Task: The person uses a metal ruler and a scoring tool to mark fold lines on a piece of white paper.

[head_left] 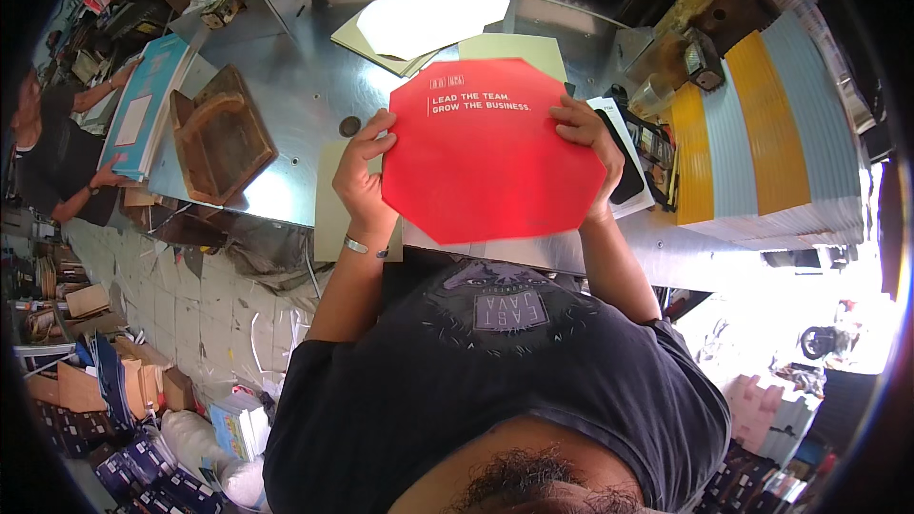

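The left hand (362,176) has its fingers closed on the left edge of a red cut-cornered sheet (495,171), while the right hand (595,152) curls its fingers over the opposite edge. The sheet is held up before the torso, above a metal table (295,109). Beyond it lie a white sheet (433,14) and greenish boards (524,52). Rightward stands a yellow-and-pale-blue stack (752,124); leftward, past a brown holder (224,138), a co-worker (62,157) holds a teal-topped stack (148,105).
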